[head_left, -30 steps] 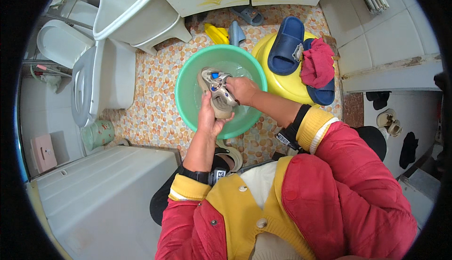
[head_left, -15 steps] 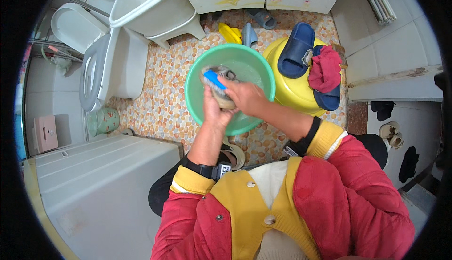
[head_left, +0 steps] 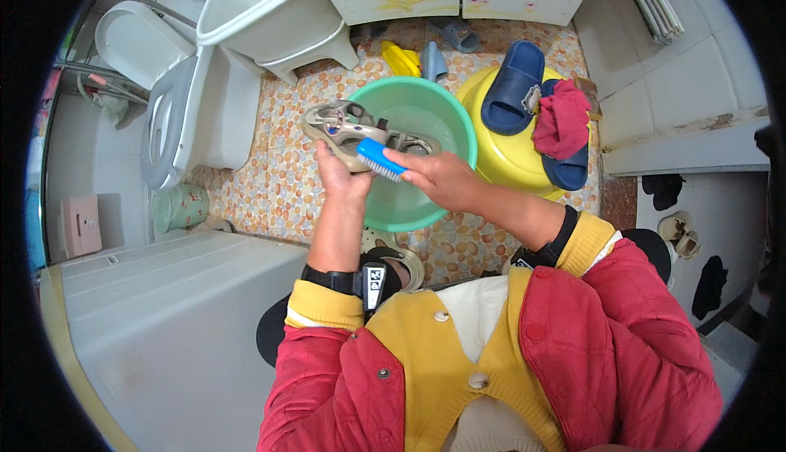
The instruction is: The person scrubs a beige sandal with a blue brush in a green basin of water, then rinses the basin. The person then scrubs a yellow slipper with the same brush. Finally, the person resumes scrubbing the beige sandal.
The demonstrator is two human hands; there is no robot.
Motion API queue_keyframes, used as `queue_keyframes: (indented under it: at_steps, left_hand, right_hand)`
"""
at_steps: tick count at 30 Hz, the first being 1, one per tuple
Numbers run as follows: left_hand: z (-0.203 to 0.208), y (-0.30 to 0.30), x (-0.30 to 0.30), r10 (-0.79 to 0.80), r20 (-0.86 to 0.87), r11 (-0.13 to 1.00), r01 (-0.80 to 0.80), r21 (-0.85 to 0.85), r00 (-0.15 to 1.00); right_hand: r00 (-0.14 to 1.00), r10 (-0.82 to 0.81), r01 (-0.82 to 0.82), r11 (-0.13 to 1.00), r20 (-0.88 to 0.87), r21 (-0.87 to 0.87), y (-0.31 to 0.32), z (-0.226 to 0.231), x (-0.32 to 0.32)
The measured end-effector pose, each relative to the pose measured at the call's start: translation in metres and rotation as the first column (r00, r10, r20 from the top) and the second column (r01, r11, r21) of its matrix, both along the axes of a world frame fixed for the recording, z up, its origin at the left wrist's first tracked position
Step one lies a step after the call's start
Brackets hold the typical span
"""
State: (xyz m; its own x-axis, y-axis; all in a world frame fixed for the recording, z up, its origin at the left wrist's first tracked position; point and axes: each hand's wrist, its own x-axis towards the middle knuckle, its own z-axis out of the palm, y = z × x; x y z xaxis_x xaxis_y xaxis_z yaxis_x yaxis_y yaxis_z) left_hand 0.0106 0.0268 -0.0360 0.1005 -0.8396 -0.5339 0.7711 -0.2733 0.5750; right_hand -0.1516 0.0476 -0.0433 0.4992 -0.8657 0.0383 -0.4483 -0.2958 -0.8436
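A grey-beige sandal (head_left: 327, 131) rests in my left hand (head_left: 341, 177), whose fingers hold it from beneath at the basin's left side. Closed around a blue brush (head_left: 375, 155) with pale bristles, my right hand (head_left: 442, 182) has it against or just beside the sandal's near edge. Below them stands a green basin (head_left: 469, 137) with cloudy water in it. More grey shoe straps (head_left: 413, 142) show beyond the brush; whether they belong to the same sandal or a second one, I cannot tell.
Right of the basin, a yellow stool (head_left: 483, 161) bears navy slippers (head_left: 513, 96) and a crumpled red cloth (head_left: 562, 120). Yellow (head_left: 400, 58) and blue slippers (head_left: 433, 61) lie behind it. A toilet (head_left: 217, 116) and a large white tub (head_left: 278, 22) stand left.
My left hand has shifted left and turned the sandal, bringing its straps into view over the basin's left rim. The brush has moved slightly nearer to me with my right hand.
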Motion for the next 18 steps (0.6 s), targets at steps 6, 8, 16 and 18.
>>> queue_keyframes:
  at_steps: [6,8,16,18]
  left_hand:
    - [0.001,0.007,-0.007,-0.043,-0.089,0.983,0.058,0.172,0.995]
    - [0.003,0.007,0.005,-0.031,-0.130,0.995,0.043,0.091,0.991]
    - [-0.003,0.011,0.005,-0.115,-0.039,0.993,0.116,0.017,0.993]
    - [-0.008,0.010,-0.003,-0.143,-0.053,0.990,0.143,-0.014,0.988]
  right_hand:
    - [0.986,0.046,-0.082,0.970,-0.158,-0.228,-0.009,0.017,-0.002]
    - [0.961,0.111,-0.177,0.951,-0.254,-0.253,-0.007,0.014,-0.015]
    - [0.977,0.026,-0.074,0.972,-0.210,-0.225,-0.010,0.015,-0.018]
    - [0.953,-0.126,0.036,0.950,-0.275,-0.309,-0.015,0.019,-0.012]
